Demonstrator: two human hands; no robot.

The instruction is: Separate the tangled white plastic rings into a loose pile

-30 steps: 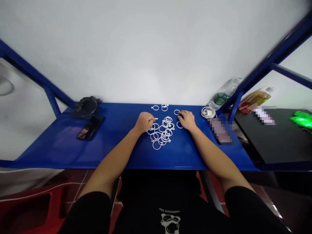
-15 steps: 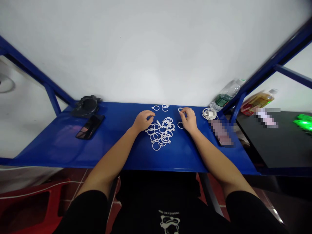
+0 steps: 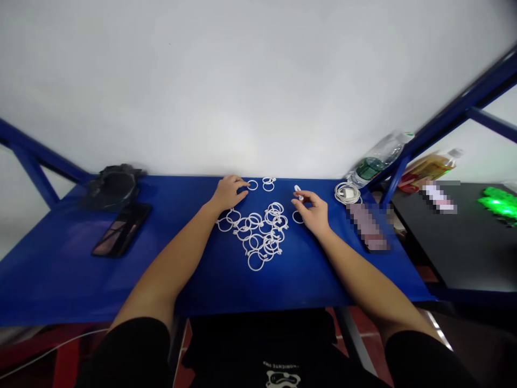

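My left hand [image 3: 231, 193] is over the far part of the blue table, thumb and index finger apart. Its fingertips meet the left edge of a white plastic curtain ring [image 3: 252, 185]; I cannot tell whether they touch it. To the right, my right hand [image 3: 315, 212] pinches another white curtain ring [image 3: 298, 192], seen nearly edge-on between thumb and fingers. Just below that hand lies a single ring [image 3: 298, 217], partly covered by it. Between my forearms spreads a loose pile of curtain rings [image 3: 255, 262]. Two overlapping rings [image 3: 268, 187] lie near the wall.
On the left are a black object [image 3: 115, 186] and a dark phone [image 3: 121, 230]. A coiled white cable with a charger [image 3: 347, 193], a clear bottle [image 3: 374, 161] and a blurred-out phone [image 3: 370, 229] stand or lie at right. Blue frame bars [image 3: 444, 118] slope at both sides.
My left hand has moved away from the pile to the far single ring. Some rings now lie further left in the pile. My right hand has raised its ring, and the view has shifted slightly.
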